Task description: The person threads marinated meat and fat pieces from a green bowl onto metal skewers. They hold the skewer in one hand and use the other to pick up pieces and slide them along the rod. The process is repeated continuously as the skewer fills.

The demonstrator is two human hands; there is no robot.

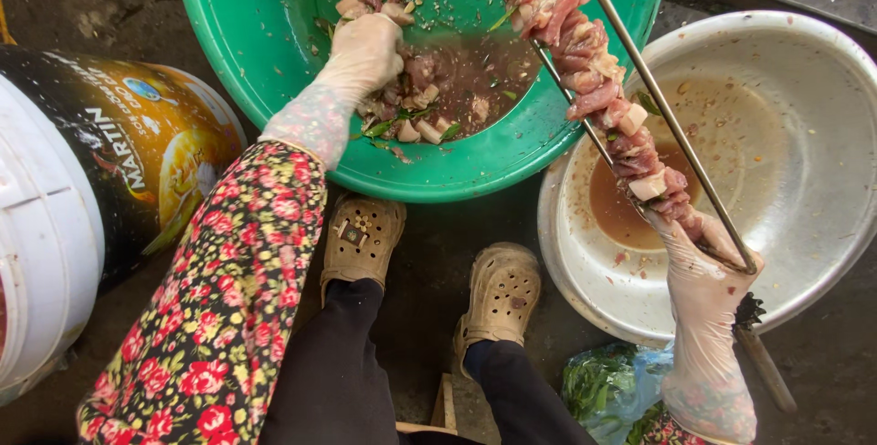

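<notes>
Green plastic is filling the top of the view: a wide green basin (274, 61) is sitting on the dark floor (822, 363) in front of your feet, holding marinated meat pieces (429, 98) in brownish liquid with bits of green herb. Your left hand (365, 52), in a thin clear glove, is reaching down into that basin; its grip is curled closed around a few chunks of the meat at the near edge of the pile. Your flowered sleeve (228, 299) is running back from it toward the lower left.

Your right hand (703, 290), gloved too, is gripping the lower end of a long metal skewer clamp (658, 102), fingers wrapped tight around its two rods just above the dark handle (763, 363). The rods are slanting up and to the left, crossing over both bowls. Meat strips packed on the skewer (594, 70) are lying pressed between the rods, stretching from just above your fist up to the top edge of the view.

Under your right hand a silver metal bowl (804, 116) is resting on the floor, touching or just beside the green basin, with a pool of brown marinade (621, 212) at its bottom and specks up its wall. A white bucket with a dark printed label (82, 207) is standing at the left. Your tan clogs (365, 235) are planted between the bowls, and a clear bag of green leaves (612, 390) is lying by your right foot.
</notes>
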